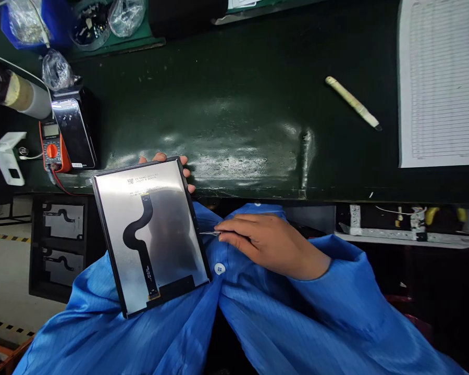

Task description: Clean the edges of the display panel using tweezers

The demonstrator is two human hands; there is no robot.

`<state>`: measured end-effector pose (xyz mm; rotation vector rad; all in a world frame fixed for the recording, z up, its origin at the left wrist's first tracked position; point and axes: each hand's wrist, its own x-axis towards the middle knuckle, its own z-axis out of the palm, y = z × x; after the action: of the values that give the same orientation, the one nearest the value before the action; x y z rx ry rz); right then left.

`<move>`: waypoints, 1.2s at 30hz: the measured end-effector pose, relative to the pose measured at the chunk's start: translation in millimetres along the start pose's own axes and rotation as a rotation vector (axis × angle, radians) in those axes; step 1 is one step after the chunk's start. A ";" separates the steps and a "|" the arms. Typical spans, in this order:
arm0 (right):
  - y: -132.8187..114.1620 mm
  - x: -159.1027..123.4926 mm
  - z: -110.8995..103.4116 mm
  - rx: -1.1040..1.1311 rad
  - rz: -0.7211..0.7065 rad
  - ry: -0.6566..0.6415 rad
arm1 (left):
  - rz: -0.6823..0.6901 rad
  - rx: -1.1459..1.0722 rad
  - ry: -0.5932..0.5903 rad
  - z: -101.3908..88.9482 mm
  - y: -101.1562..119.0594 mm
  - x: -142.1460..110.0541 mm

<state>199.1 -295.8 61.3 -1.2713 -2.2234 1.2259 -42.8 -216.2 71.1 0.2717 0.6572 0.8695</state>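
A tablet-sized display panel (172, 234) is tilted over my lap, its silvery back facing me. A curved black flex cable (132, 233) runs down that back, and small print shows near the top. My left hand (185, 174) grips the panel from behind; only fingertips show along its top and right edges. Beside the right edge, my right hand (258, 240) pinches thin metal tweezers (209, 233). Their tips point at the panel's edge; whether they touch it I cannot tell.
A dark green bench (234, 104) spans the front. On it lie a pen-like stick (354, 103), a printed sheet (441, 88), a multimeter (52, 148) and a black box-shaped device (75, 130). At lower left, a black tray (39, 250) holds more panels.
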 end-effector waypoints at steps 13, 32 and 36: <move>0.6 -0.6 0.5 -0.001 0.039 -0.031 | -0.030 0.028 0.113 8.8 4.2 2.0; -0.2 -0.6 -0.7 0.015 0.009 -0.014 | 0.013 0.007 0.108 11.5 2.1 5.2; -0.8 -0.6 0.0 0.009 0.020 -0.022 | 0.005 0.026 0.037 -2.3 2.2 3.6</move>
<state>198.9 -296.4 62.1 -1.2857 -2.2233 1.2611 -43.9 -212.2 68.8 0.2807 0.7031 0.8733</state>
